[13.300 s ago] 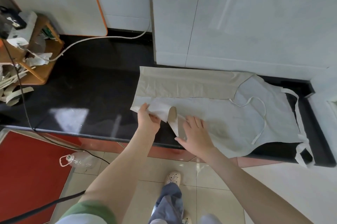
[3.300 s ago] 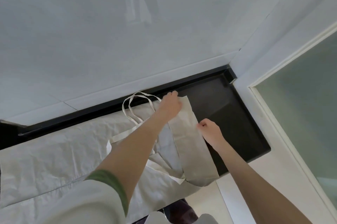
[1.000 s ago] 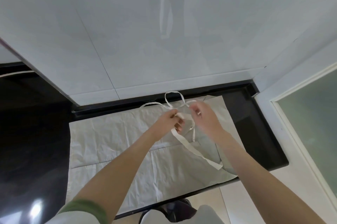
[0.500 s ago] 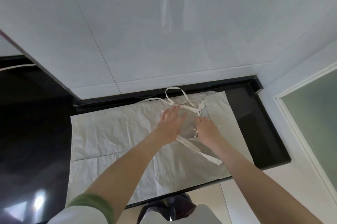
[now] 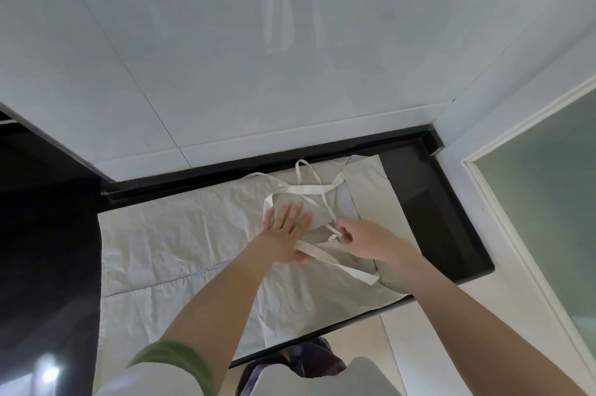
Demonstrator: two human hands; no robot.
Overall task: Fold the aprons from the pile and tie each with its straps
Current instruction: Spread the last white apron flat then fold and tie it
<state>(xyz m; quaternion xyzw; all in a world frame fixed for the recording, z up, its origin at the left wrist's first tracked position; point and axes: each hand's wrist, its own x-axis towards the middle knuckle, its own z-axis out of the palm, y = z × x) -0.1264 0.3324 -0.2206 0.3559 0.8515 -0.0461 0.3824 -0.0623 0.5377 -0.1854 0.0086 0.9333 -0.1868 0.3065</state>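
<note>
A pale beige apron (image 5: 180,253) lies flat on the black countertop (image 5: 429,215), folded lengthwise, its bib end folded over at the right. White straps (image 5: 309,189) loop across the folded end near the wall, and one strap end (image 5: 351,271) trails toward the counter's front edge. My left hand (image 5: 285,234) lies flat with spread fingers on the folded part, pressing it down. My right hand (image 5: 364,239) sits just to its right, fingers curled, pinching a strap where it crosses the fabric.
A white tiled wall (image 5: 258,73) rises right behind the counter. A white frame with frosted glass (image 5: 541,202) closes off the right side. The dark countertop continues to the left (image 5: 42,234). The counter's front edge runs close under my arms.
Half a second ago my right hand rested on the fabric; now it pinches the strap a little farther right. My left hand has settled flat on the fold, fingers spread.
</note>
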